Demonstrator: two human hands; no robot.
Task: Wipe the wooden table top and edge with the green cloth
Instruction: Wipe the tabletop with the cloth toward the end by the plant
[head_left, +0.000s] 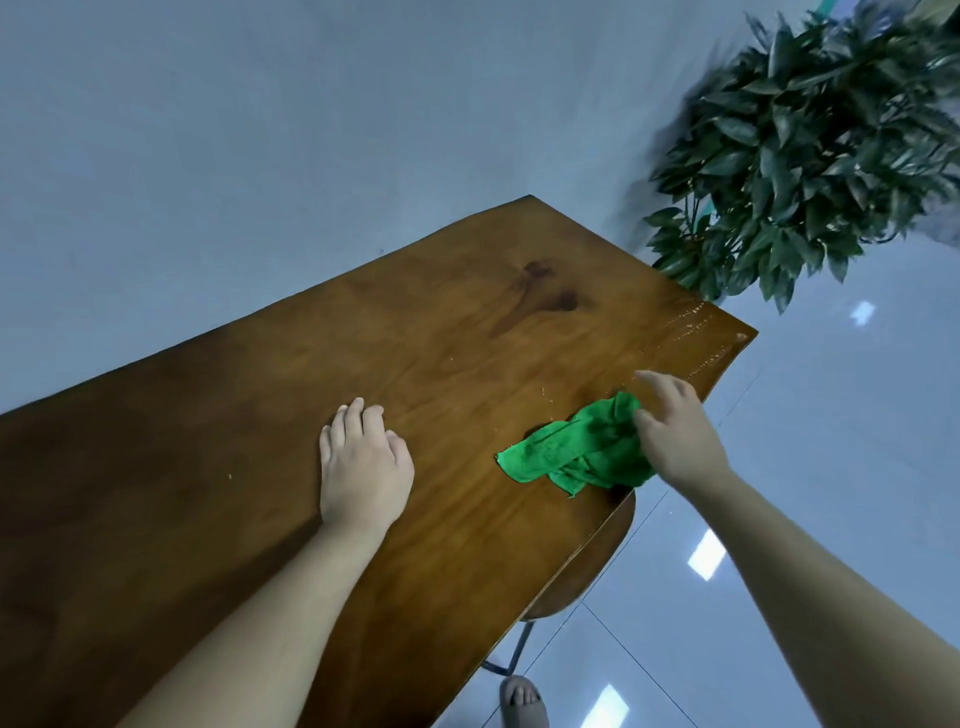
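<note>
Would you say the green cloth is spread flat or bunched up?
Bunched up: the green cloth lies crumpled in folds under the right hand near the table edge.

Table (311, 415) smooth brown wood, faint sheen; cloth (576, 449) fuzzy green fabric; floor (831, 467) glossy tile.

Pale grey wall (260, 130), glossy tiled floor (831, 467) reflecting ceiling lights, leafy potted plant (810, 156)
</note>
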